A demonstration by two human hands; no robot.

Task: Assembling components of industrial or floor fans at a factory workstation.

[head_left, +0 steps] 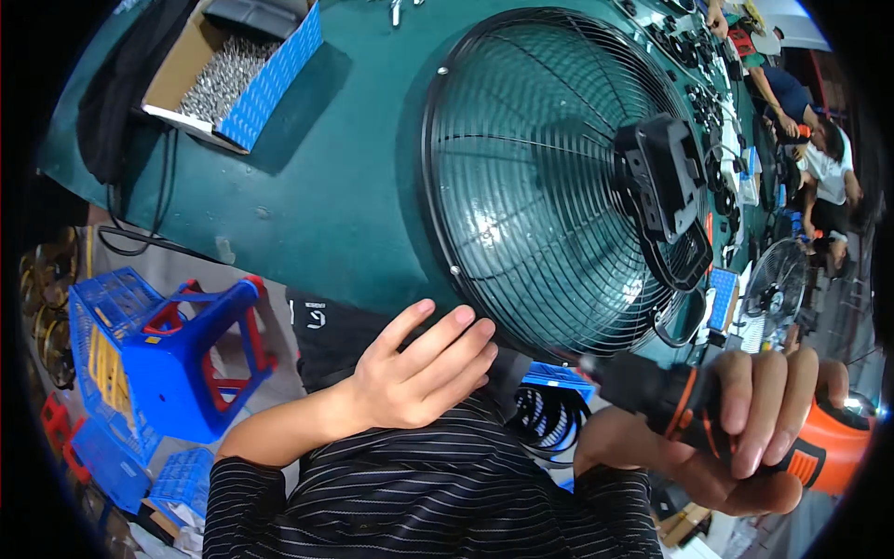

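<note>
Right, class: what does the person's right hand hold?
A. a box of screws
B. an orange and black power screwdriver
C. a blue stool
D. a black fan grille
B: the right hand is wrapped around the orange and black power screwdriver, its tip pointing at the rim of the fan grille, while the left hand rests open at the table edge, holding nothing.

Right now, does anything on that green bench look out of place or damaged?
Nothing looks damaged. The fan guard lies flat on the green table, overhanging its near edge. The cardboard box of small metal parts sits askew, nothing spilled.
</note>
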